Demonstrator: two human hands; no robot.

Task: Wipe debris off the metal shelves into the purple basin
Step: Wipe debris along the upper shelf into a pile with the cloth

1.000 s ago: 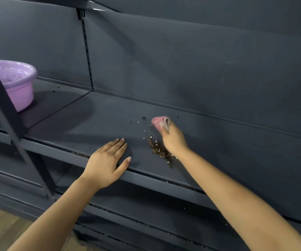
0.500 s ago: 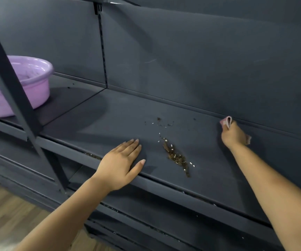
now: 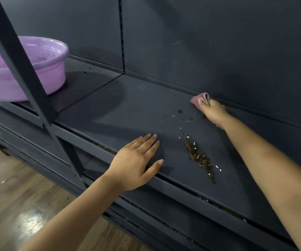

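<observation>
A dark metal shelf point(image 3: 128, 109) runs across the view. A streak of brown debris point(image 3: 198, 156) with white grains lies on it near the front edge, and scattered specks point(image 3: 180, 113) lie farther back. My right hand point(image 3: 213, 111) grips a folded pink cloth point(image 3: 199, 99) at the back of the shelf, against the rear panel. My left hand point(image 3: 137, 160) rests flat on the shelf, fingers straight, just left of the debris streak. The purple basin point(image 3: 53, 69) stands on the neighbouring shelf section at the far left, partly hidden by a slanted black bar.
A slanted black metal bar point(image 3: 19, 57) crosses in front of the basin. The dark back panel point(image 3: 218, 42) rises behind the shelf. A lower shelf point(image 3: 164, 211) with crumbs along its edge sits below. Wooden floor point(image 3: 19, 205) shows at the lower left.
My right hand swung the pink cloth from beside the debris out to the right, then back left along the rear edge. The left hand stayed flat. The view shifted left.
</observation>
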